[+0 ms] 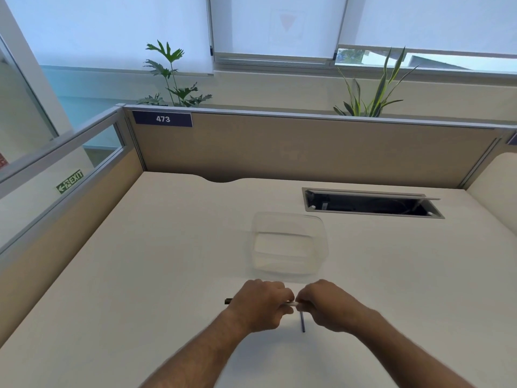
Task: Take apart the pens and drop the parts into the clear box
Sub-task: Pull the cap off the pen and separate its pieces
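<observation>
Left hand (261, 303): seen knuckles-up near the front middle of the desk, fingers curled round a pen (291, 303); dark end of the pen was seen sticking out past the wrist side.
Right hand (321, 302): placed just beside the left, fingertips pinching the white end of the same pen.
Pen: held level above the desk (167, 261) between both hands; only a short white stretch was exposed in the gap.
Second pen (302, 322): thin dark stick, seen below the hands, pointing toward the person; whether it lay on the desk or hung from the right hand could not be told.
Clear box (289, 245): set open on the desk just beyond the hands, nothing visible inside.
Cable hatch (372, 204): lid raised, far right of the desk.
Partition (279, 147): tagged 473, plants behind it.
</observation>
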